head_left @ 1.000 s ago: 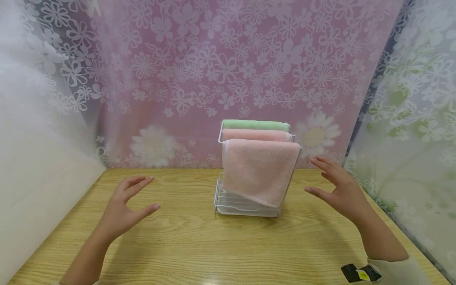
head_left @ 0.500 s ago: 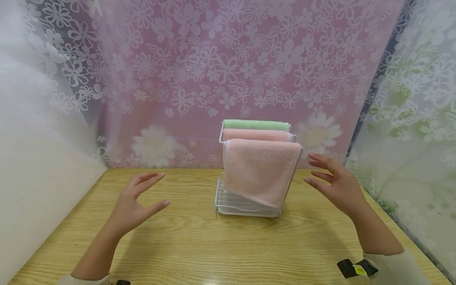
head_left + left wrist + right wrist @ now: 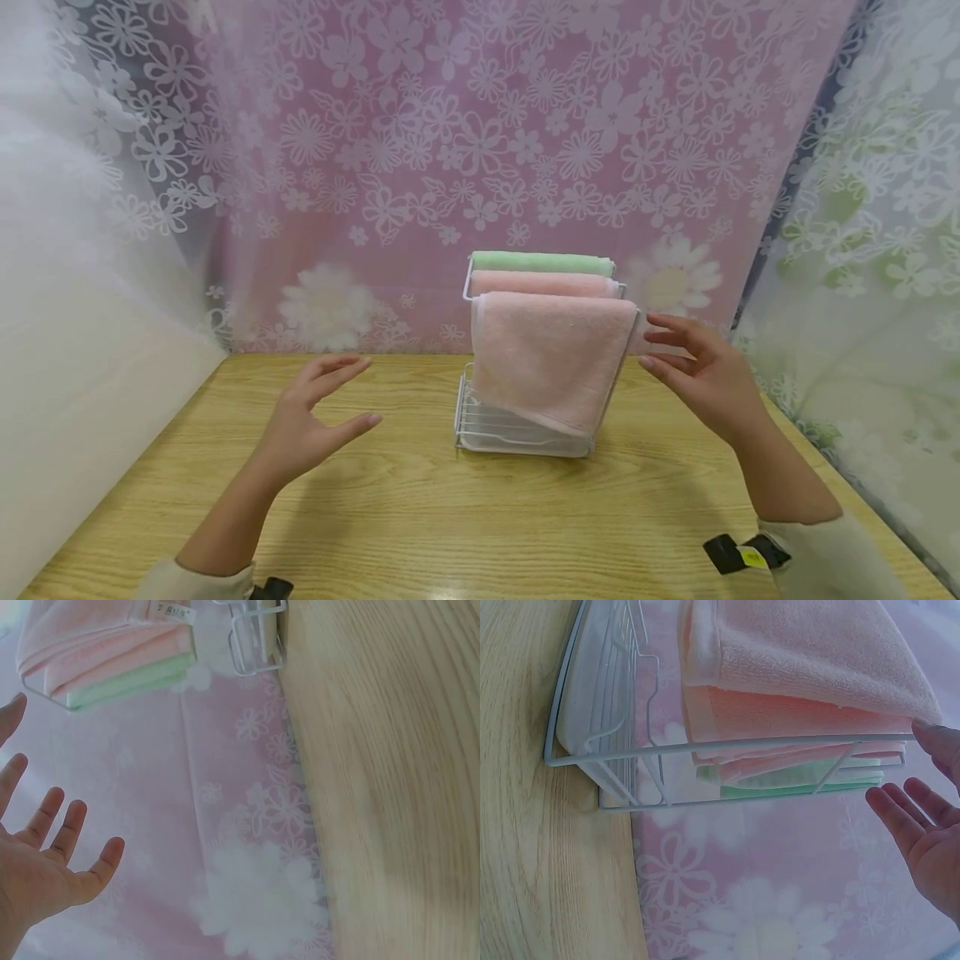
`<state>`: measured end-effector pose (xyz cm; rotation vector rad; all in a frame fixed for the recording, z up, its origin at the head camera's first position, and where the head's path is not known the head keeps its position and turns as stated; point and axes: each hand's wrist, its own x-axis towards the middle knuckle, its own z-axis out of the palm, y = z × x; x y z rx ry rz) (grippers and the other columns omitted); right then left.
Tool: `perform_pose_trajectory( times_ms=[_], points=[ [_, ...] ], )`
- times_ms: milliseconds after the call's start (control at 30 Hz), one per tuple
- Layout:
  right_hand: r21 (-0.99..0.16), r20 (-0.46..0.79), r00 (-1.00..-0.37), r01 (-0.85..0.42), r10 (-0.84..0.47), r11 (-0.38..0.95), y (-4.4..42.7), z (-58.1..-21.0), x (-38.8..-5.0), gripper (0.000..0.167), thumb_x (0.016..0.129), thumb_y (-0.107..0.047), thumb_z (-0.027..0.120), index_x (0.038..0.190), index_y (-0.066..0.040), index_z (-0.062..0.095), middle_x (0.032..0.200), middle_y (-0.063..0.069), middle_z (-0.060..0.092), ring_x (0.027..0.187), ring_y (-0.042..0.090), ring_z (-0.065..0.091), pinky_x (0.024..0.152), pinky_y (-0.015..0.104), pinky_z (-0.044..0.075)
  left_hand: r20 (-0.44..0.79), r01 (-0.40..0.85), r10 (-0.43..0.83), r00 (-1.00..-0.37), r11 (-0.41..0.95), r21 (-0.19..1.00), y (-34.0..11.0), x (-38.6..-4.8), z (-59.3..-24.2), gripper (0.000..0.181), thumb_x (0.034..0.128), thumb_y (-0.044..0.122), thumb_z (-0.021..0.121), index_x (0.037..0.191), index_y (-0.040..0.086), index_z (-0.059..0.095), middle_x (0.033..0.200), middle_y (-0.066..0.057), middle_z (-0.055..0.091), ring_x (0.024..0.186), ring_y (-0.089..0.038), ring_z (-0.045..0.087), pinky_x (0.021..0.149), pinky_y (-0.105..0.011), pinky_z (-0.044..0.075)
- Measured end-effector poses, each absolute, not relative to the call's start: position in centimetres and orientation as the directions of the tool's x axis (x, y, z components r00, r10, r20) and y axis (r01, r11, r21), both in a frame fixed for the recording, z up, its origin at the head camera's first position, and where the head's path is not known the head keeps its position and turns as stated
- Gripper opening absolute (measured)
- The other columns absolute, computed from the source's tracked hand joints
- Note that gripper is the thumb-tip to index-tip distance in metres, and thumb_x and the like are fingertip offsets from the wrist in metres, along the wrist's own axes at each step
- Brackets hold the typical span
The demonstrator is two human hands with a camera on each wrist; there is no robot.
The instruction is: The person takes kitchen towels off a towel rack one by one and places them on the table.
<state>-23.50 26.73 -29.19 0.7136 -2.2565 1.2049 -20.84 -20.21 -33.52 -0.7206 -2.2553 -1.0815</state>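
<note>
The towel rack (image 3: 501, 425) stood upright on the table (image 3: 420, 517), between two empty hands. Its upper bars ran left to right, carrying a near pink towel (image 3: 553, 358), a middle pink towel (image 3: 543, 284) and a far green towel (image 3: 542, 263). The right hand (image 3: 708, 379), fingers loosely extended, was nearer, just beside the frame's upper right edge; contact could not be told. The left hand (image 3: 306, 421), thumb and fingers spread, was well apart to the left.

A rack (image 3: 780, 741) stands on the table (image 3: 420, 525) before the backdrop (image 3: 487, 150), bearing a front towel (image 3: 551, 358), a middle towel (image 3: 540, 283) and a rear towel (image 3: 540, 263), with the left hand (image 3: 311, 417) well to its left and the right hand (image 3: 708, 379) near its right side.
</note>
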Motion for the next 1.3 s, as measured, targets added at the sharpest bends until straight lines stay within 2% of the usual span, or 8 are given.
perform_pose_trajectory(
  times_ms=[267, 567, 700, 900, 1133, 1300],
  points=[
    [-0.616, 0.637, -0.742, -0.653, -0.208, 0.441, 26.6, -28.8, -23.8, 0.052, 0.089, 0.005, 0.067, 0.138, -0.001, 0.053, 0.130, -0.002, 0.057, 0.110, 0.002, 0.059, 0.084, 0.014, 0.049, 0.655, 0.680, 0.260, -0.709, 0.498, 0.538, -19.2, -20.9, -33.2, 0.062, 0.0770, 0.010, 0.084, 0.135, 0.014, 0.061, 0.135, -0.006, 0.052, 0.125, -0.028, 0.045, 0.094, -0.058, 0.041],
    [-0.641, 0.647, -0.748, -0.640, -0.152, 0.423, 26.2, -28.4, -24.2, 0.043, 0.090, 0.003, 0.066, 0.133, -0.002, 0.058, 0.126, 0.000, 0.062, 0.108, 0.009, 0.062, 0.084, 0.015, 0.050, 0.672, 0.705, 0.273, -0.688, 0.469, 0.532, -18.3, -21.4, -32.9, 0.060, 0.0768, 0.009, 0.083, 0.133, 0.013, 0.063, 0.132, -0.006, 0.054, 0.123, -0.026, 0.046, 0.092, -0.056, 0.041],
    [-0.677, 0.638, -0.760, -0.631, -0.127, 0.378, 25.9, -28.2, -24.3, 0.038, 0.091, 0.001, 0.065, 0.129, 0.001, 0.060, 0.121, 0.004, 0.064, 0.106, 0.012, 0.064, 0.083, 0.018, 0.052, 0.664, 0.704, 0.280, -0.693, 0.457, 0.543, -17.7, -21.5, -32.7, 0.060, 0.0775, 0.011, 0.083, 0.133, 0.015, 0.062, 0.132, -0.006, 0.054, 0.122, -0.026, 0.047, 0.092, -0.056, 0.042],
    [-0.740, 0.595, -0.797, -0.595, -0.108, 0.315, 25.5, -27.9, -24.6, 0.033, 0.093, -0.005, 0.065, 0.126, 0.001, 0.061, 0.114, -0.001, 0.066, 0.103, 0.013, 0.064, 0.081, 0.021, 0.053, 0.649, 0.699, 0.288, -0.705, 0.438, 0.565, -16.8, -21.7, -32.4, 0.059, 0.0781, 0.013, 0.083, 0.133, 0.014, 0.062, 0.132, -0.006, 0.054, 0.124, -0.026, 0.047, 0.094, -0.055, 0.043],
    [-0.785, 0.595, -0.794, -0.608, -0.125, 0.123, 25.0, -27.6, -25.0, 0.029, 0.093, -0.001, 0.064, 0.121, 0.007, 0.061, 0.107, 0.007, 0.067, 0.094, 0.015, 0.066, 0.080, 0.025, 0.055, 0.638, 0.703, 0.306, -0.707, 0.401, 0.587, -15.7, -21.8, -31.8, 0.059, 0.0787, 0.014, 0.083, 0.133, 0.015, 0.062, 0.132, -0.004, 0.054, 0.124, -0.024, 0.047, 0.097, -0.054, 0.042],
    [-0.798, 0.597, -0.794, -0.603, -0.116, 0.015, 24.9, -27.7, -25.2, 0.025, 0.093, 0.002, 0.062, 0.116, 0.010, 0.061, 0.104, 0.008, 0.067, 0.091, 0.017, 0.067, 0.080, 0.028, 0.055, 0.639, 0.711, 0.318, -0.701, 0.386, 0.588, -15.1, -21.9, -31.6, 0.057, 0.0795, 0.015, 0.082, 0.133, 0.016, 0.062, 0.132, -0.005, 0.054, 0.125, -0.024, 0.047, 0.098, -0.055, 0.042]
  ],
)
